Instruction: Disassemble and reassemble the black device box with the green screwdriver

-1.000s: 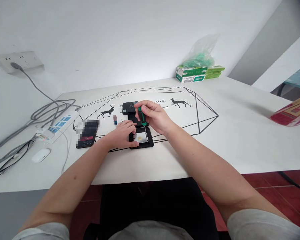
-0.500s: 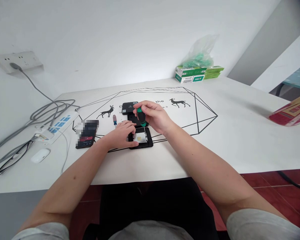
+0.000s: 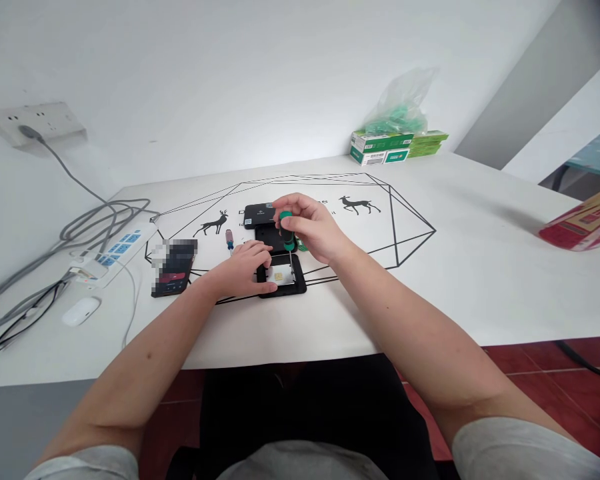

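Observation:
My right hand (image 3: pixel 313 230) is closed around the green-and-black handle of a screwdriver (image 3: pixel 287 230). The thin shaft points down, its tip at the right inner side of an opened black casing (image 3: pixel 296 289). Inside the casing lies a silvery plate with a small gold-coloured square (image 3: pixel 279 276). My left hand (image 3: pixel 245 270) grips the casing's left side, thumb along the lower part and fingers curled near the upper corner. Just behind it is a black cover piece (image 3: pixel 269 239), partly hidden by my hands. A flat black case with a label (image 3: pixel 257 217) lies farther back.
A second screwdriver (image 3: pixel 229 240) lies left of the casing. Farther left are a phone (image 3: pixel 176 268), a power strip (image 3: pixel 117 257) with grey cables, a white earbud case (image 3: pixel 81 311) and glasses (image 3: pixel 27 317). Green-and-white boxes (image 3: pixel 383 148) stand by the wall; a red package (image 3: pixel 580 223) is at right.
My right hand and the screwdriver handle have shifted slightly to the right, and the fingers have turned on the handle. The tip stays at the casing's right side. My left hand has not moved.

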The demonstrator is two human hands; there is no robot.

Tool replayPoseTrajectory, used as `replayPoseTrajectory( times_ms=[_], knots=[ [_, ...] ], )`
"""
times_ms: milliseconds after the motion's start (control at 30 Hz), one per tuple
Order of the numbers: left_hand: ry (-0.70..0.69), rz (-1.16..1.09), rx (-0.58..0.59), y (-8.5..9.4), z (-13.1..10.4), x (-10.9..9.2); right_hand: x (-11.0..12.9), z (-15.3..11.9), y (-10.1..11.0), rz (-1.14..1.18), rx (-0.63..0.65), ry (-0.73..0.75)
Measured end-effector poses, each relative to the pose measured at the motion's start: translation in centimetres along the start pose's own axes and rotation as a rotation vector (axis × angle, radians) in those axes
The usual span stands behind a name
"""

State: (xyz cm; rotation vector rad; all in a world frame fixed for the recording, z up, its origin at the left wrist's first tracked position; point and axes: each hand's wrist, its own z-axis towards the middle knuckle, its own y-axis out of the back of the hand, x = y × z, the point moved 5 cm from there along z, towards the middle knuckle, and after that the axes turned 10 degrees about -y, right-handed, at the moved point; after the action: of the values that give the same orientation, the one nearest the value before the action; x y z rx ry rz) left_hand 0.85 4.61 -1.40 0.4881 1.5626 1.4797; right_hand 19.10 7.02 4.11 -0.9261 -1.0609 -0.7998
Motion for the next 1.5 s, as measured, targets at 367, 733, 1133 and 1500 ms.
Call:
replayPoseTrajectory(
  times_ms=[367, 733, 1133, 1500],
  knots=[
    [-0.003, -0.003, -0.003, 0.01, 0.02, -0.06, -0.03, 0.25, -0.07, -0.125, -0.046, 0.103],
    [-0.004, -0.005, 0.004, 0.06, 0.04, -0.08, -0.11, -0.05, -0.35, -0.094, 0.013, 0.052],
    [-0.007, 0.012, 0.021, 0.02, 0.04, -0.08, -0.12, 0.03, -0.12, -0.096, -0.052, 0.104],
    [-0.009, 0.020, 0.014, 0.03, 0.02, -0.12, -0.46, 0.07, 0.20, -0.436, -0.162, 0.185]
  ],
)
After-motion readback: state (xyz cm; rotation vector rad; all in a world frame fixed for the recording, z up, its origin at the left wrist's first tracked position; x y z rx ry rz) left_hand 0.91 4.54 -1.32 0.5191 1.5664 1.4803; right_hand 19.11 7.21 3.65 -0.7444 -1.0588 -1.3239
